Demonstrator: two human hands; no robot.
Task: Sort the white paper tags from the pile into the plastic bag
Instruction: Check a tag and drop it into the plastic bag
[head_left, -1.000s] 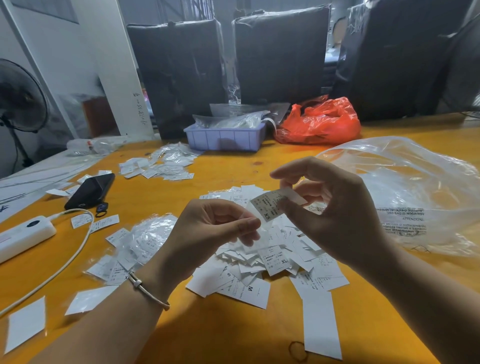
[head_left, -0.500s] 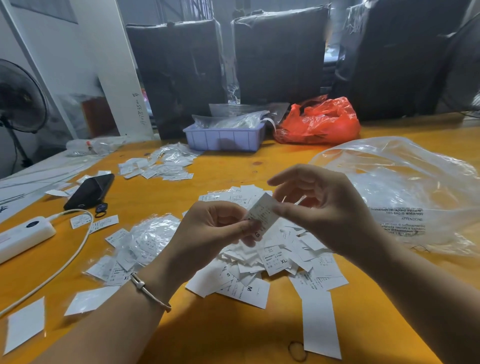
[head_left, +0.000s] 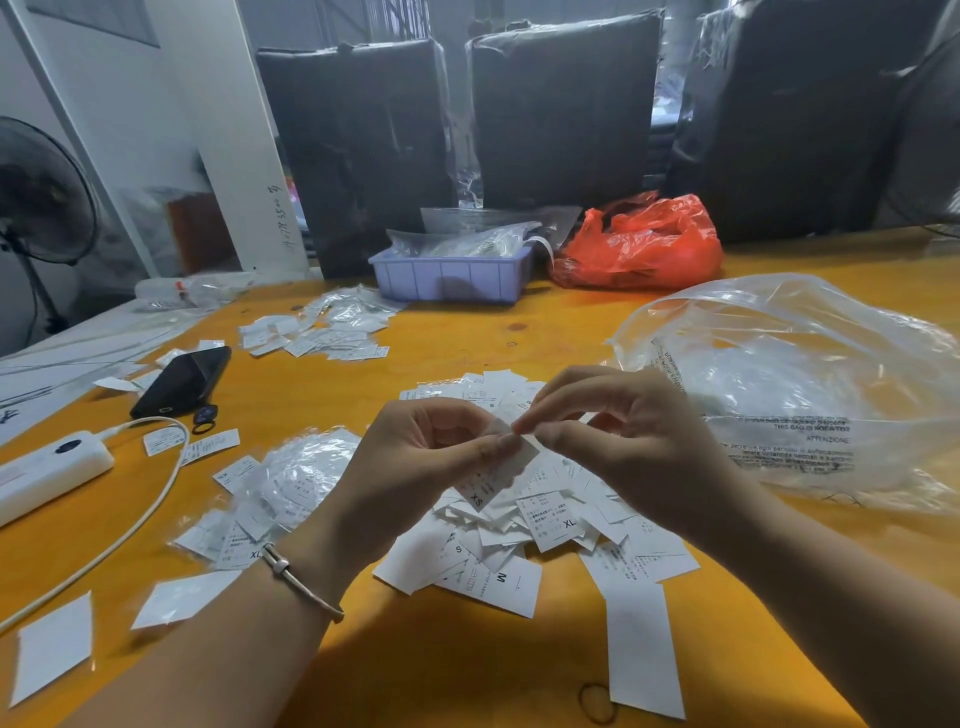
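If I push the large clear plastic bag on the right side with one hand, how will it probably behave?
The large clear plastic bag looks thin and crumpled, so it would probably cave in where pushed instead of sliding as one piece. It seems puffed with air and nearly empty, so likely very light and easy to shift on the smooth orange table. Its glossy film may be slippery.

Both hands, left and right, pinch one white tag above the pile; plastic bag lies right.

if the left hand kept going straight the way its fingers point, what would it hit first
Most likely the right hand: the left hand points rightward at it, both pinching the same tag. Beyond lies the clear plastic bag, though depth is unclear.
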